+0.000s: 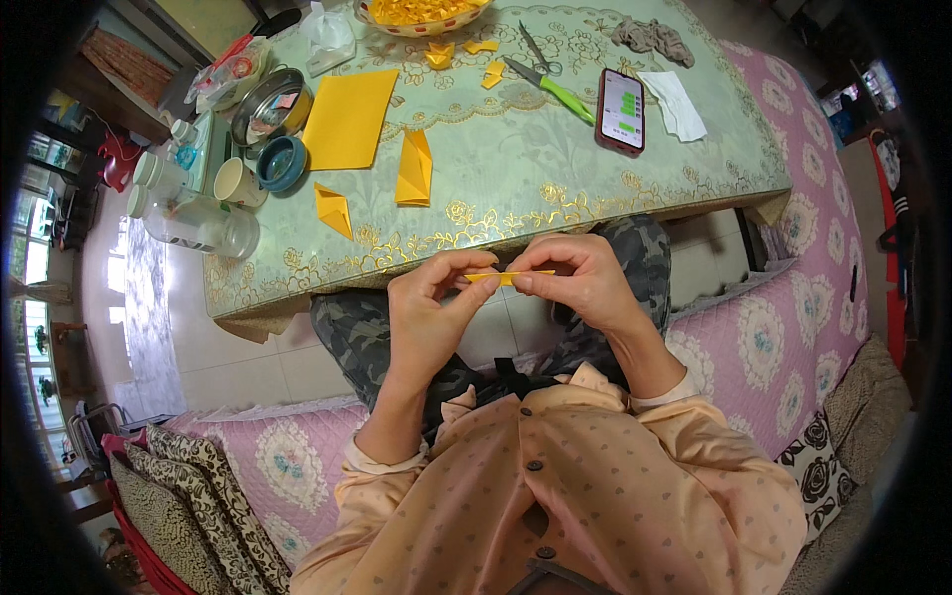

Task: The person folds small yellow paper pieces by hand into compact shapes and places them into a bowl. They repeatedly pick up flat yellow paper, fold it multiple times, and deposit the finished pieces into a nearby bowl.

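Note:
Between my two hands, just off the table's front edge and above my lap, is a small folded piece of yellow paper [507,279]. My left hand [445,301] pinches its left end between thumb and fingers. The right end is pinched by my right hand [576,281]. On the table lie a partly folded yellow paper [413,171], a smaller folded yellow piece [334,210] and a flat yellow paper sheet or stack [349,119]. Several small folded yellow pieces [439,56] lie near a basket [424,28] heaped with more of them.
A green-handled knife [565,99], scissors [539,52], a phone [620,111], white tissue [674,104] and a crumpled cloth [653,41] lie on the table [513,178]. At its left stand a blue bowl [282,163], a paper cup [239,183], a metal pan [271,108] and plastic jars [212,227].

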Demonstrator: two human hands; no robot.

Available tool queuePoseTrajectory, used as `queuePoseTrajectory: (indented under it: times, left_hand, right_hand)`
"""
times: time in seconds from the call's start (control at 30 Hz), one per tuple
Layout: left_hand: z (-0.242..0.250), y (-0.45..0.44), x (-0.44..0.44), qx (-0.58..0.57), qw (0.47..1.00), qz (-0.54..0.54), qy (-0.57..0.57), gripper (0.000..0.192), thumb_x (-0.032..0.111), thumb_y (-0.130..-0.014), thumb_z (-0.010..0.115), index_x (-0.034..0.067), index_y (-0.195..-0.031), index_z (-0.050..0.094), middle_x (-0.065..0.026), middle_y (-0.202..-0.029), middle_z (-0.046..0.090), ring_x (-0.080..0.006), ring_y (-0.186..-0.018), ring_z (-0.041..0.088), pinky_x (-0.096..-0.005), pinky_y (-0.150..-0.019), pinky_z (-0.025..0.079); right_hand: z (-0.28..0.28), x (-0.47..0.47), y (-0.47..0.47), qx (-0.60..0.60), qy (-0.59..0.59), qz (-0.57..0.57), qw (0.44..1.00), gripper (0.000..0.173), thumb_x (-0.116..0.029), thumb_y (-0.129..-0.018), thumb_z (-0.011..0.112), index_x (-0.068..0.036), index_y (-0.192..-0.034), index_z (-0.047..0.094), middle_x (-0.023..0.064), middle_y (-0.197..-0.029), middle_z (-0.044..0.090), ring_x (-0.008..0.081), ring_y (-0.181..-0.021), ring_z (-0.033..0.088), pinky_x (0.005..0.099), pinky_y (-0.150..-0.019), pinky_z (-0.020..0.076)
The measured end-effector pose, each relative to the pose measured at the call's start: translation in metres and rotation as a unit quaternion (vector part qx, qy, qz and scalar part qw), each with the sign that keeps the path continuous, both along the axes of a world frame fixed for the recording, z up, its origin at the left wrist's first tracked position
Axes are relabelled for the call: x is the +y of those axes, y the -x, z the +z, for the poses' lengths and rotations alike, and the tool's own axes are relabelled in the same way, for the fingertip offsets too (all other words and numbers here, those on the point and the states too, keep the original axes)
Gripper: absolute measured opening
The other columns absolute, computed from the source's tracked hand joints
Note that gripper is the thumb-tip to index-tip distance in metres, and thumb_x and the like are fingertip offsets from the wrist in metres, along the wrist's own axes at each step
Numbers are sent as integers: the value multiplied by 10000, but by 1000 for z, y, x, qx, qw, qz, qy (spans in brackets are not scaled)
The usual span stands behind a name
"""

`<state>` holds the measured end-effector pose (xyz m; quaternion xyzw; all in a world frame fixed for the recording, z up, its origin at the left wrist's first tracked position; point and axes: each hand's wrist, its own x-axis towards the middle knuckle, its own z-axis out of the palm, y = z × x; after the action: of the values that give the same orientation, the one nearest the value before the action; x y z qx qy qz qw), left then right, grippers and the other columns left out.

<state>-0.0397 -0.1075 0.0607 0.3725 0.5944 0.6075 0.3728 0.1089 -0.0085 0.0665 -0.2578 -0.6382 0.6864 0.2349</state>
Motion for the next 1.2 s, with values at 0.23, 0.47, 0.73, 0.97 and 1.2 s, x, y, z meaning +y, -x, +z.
queuePoseTrajectory:
  times: [0.23,0.47,0.73,0.97,1.2]
  left_hand:
    - [7,9,1,145,987,-72,11,128,40,-708,681,-19,-811,632,-76,-746,632,-109,-631,578,-226,-586,462]
    - [5,8,-1,196,975,-91,40,63,15,-724,643,-30,-759,616,-83,-685,618,-111,-596,571,-220,-571,453]
    - [-11,-3,1,-103,994,-8,33,38,-13,-780,582,-50,-785,585,-92,-703,609,-113,-610,563,-203,-588,457]
    - [-16,-7,2,-220,975,12,11,36,-15,-785,580,-52,-784,578,-105,-703,608,-118,-599,562,-204,-584,453]
    - [-18,-10,2,-187,982,-15,25,55,14,-791,599,-39,-794,583,-95,-712,614,-115,-609,566,-205,-583,453]
  right_hand:
    - [-3,1,2,-4,11,29,1000,65,-31,-748,655,10,-798,648,22,-740,589,66,-647,512,191,-555,389]
    - [-6,3,4,-14,32,48,998,86,-47,-753,655,9,-816,637,21,-740,587,65,-654,521,195,-582,415]
    - [-18,-3,13,39,151,-13,988,90,-54,-769,638,14,-811,597,42,-729,595,81,-668,549,209,-615,443]
    - [-23,-1,13,106,223,-12,969,84,-61,-806,604,21,-816,589,46,-745,600,78,-641,551,198,-612,453]
    - [-18,-7,17,75,171,-25,982,81,-76,-802,614,3,-797,596,34,-732,591,78,-635,525,212,-598,429]
